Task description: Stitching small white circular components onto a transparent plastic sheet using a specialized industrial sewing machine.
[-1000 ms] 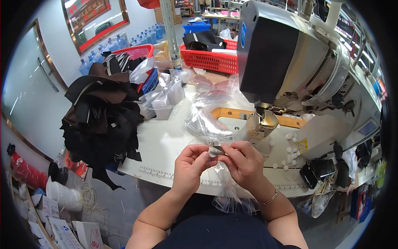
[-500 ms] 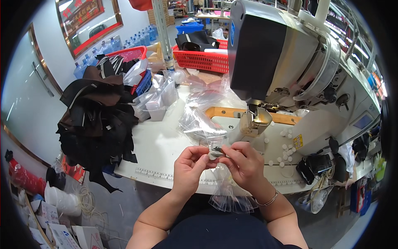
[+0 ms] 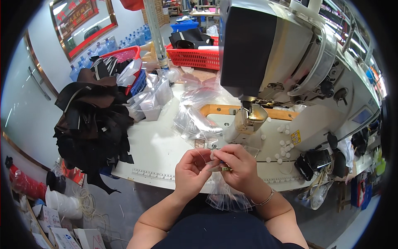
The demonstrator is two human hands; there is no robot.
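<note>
In front of the sewing machine (image 3: 265, 54), my two hands meet above the table's front edge. My left hand (image 3: 191, 171) is closed, fingertips pinching a small white disc (image 3: 213, 155); a thin pale thread curves beside its fingers. My right hand (image 3: 239, 167) is closed at the same spot, holding a small grey tool with a yellow-green part (image 3: 225, 168), its exact kind partly hidden by the fingers. Clear plastic sheets (image 3: 228, 196) fan out below my hands over the table edge. More clear plastic (image 3: 192, 118) lies in a shiny heap beyond them.
Several white discs (image 3: 283, 151) lie scattered right of the machine's arm (image 3: 248, 122). Black fabric pieces (image 3: 93, 124) pile up on the left and overhang the edge. A red basket (image 3: 194, 59) stands behind; a black box-like object (image 3: 311, 164) sits at the right edge.
The view has shifted slightly, moving the scene a little left. My fingers have rearranged around the small pieces; the yellow-green part now shows in my right hand, and a thread shows by my left.
</note>
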